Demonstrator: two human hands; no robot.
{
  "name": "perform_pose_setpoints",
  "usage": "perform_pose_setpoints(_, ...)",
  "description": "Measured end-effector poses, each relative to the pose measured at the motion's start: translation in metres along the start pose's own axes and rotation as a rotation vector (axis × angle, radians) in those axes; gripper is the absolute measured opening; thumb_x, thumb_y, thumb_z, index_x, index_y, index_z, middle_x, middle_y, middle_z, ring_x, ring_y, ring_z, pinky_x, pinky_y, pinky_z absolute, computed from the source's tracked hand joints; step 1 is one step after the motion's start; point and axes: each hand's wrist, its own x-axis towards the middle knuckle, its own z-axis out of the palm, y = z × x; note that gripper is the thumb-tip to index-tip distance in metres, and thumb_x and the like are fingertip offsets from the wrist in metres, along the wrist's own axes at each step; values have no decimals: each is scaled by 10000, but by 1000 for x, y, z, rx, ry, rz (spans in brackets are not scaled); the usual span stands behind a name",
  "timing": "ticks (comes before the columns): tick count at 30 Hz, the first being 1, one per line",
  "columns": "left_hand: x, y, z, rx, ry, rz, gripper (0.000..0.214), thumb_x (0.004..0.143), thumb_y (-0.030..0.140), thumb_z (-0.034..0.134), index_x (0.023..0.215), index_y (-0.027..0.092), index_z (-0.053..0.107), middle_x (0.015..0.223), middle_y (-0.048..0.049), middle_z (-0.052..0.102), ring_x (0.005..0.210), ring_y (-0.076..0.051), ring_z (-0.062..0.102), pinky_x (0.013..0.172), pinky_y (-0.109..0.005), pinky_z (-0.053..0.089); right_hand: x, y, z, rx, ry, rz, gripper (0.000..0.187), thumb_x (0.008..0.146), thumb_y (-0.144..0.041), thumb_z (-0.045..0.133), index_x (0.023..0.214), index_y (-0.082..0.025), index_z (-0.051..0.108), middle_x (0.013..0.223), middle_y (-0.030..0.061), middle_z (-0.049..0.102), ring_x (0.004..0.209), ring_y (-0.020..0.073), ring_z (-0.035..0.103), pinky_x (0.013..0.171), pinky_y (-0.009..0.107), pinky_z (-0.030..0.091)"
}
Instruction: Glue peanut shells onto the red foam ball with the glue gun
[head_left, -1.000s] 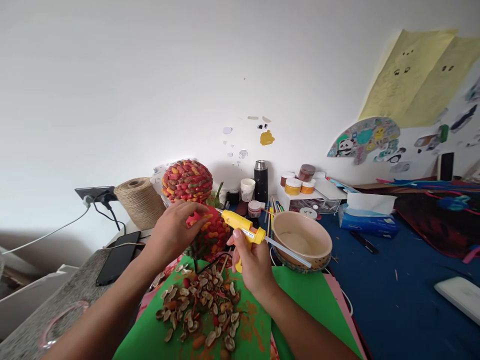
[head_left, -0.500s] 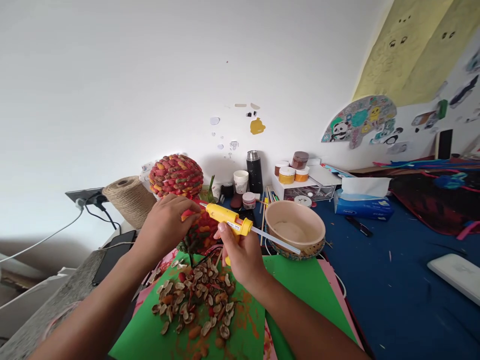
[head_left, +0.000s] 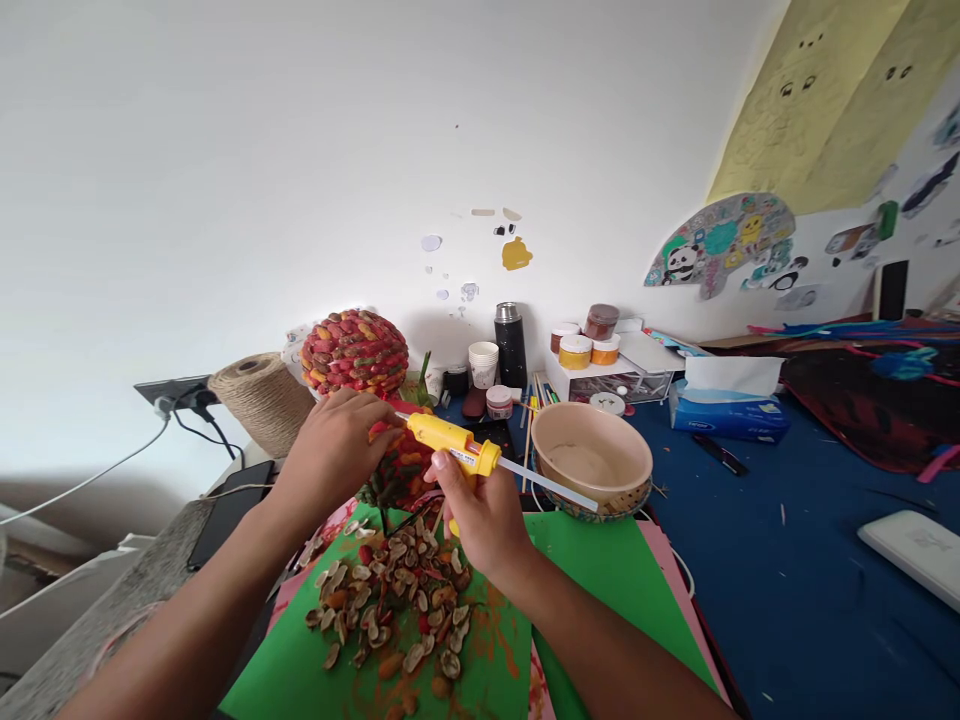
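Note:
My right hand point(head_left: 487, 510) is wrapped round a yellow hot glue gun point(head_left: 442, 438), with a clear glue stick point(head_left: 551, 487) jutting from its back end. The nozzle points left, right by the fingertips of my left hand point(head_left: 341, 435). Those fingers are curled together at a red, orange and green craft piece point(head_left: 409, 470); whatever they pinch is hidden behind them. Below both hands, a pile of nut shells point(head_left: 409, 580), some painted red or orange, lies on green paper point(head_left: 292, 665). Behind my left hand stands a rounded form point(head_left: 356, 350) covered in red, orange and brown shells.
A beige bowl point(head_left: 592, 450) sits right of the glue gun. Left stands a twine spool point(head_left: 259, 400). Along the wall are a black flask point(head_left: 510, 345), paper cups point(head_left: 483, 365) and paint jars point(head_left: 575, 351). A tissue pack point(head_left: 727, 410) lies farther right.
The glue gun has shifted slightly left and down, its nozzle closer to my left fingertips. My left hand stays nearly where it was.

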Motion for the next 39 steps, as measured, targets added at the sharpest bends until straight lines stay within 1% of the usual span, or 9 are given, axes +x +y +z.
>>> perform_pose_setpoints(5,-1,-1,2,26,5,15,231,1040,311,610,930,258,806,923,-124,821,957,-375,712,873,-469,512,-1,-1,1,-11,4,18,782,917,-980,636,855,-207,730,506,-79,478,400,125,495,435,243,405)
perform_pose_setpoints(10,0,-3,4,65,-15,21,264,1050,297,571,947,240,807,950,-132,835,966,-378,717,872,-484,520,-2,-1,1,-21,1,4,769,936,-971,627,847,-212,722,503,-77,480,410,129,501,442,244,414)
perform_pose_setpoints(17,1,-4,3,69,-40,15,271,1035,280,562,989,238,825,1006,-125,865,978,-380,729,877,-487,531,-2,2,1,-63,9,-2,781,945,-955,624,871,-191,770,551,-29,582,453,142,547,481,260,445)
perform_pose_setpoints(22,0,-4,4,43,-58,-12,302,1028,288,543,1012,232,839,1011,-134,861,1006,-387,744,883,-490,554,-2,3,1,-66,2,-7,764,954,-947,626,863,-201,764,533,-39,547,464,146,531,483,262,430)
perform_pose_setpoints(26,0,-6,4,-20,-79,-23,317,1024,340,545,950,253,841,1035,-127,870,1014,-374,756,911,-488,574,-2,5,2,-77,-7,9,749,963,-933,623,859,-204,759,516,-49,520,458,148,531,488,264,427)
perform_pose_setpoints(29,-1,-8,3,-71,-96,-22,367,1047,364,511,935,252,842,1080,-136,872,1036,-368,775,940,-492,587,-3,7,2,-96,-11,5,737,977,-920,609,870,-206,759,522,-51,510,468,156,537,487,265,430)
perform_pose_setpoints(32,-2,-10,3,-97,-109,-27,395,1051,363,483,961,236,846,1120,-160,866,1065,-385,790,956,-510,601,-3,10,2,-115,-7,-11,729,986,-917,600,848,-216,743,539,-46,512,473,161,536,474,267,435)
perform_pose_setpoints(36,-2,-9,2,-116,-134,-79,373,1038,380,503,1017,230,844,1163,-163,863,1084,-377,808,935,-475,618,-3,12,1,-121,-2,-22,718,995,-909,609,855,-219,750,552,-43,523,480,161,538,473,265,437)
perform_pose_setpoints(39,-2,-8,1,-112,-132,-101,367,1033,388,503,1034,239,838,1168,-152,864,1089,-368,816,952,-463,619,-3,11,1,-125,-6,-27,704,999,-897,611,859,-220,746,559,-43,520,488,164,543,476,266,441)
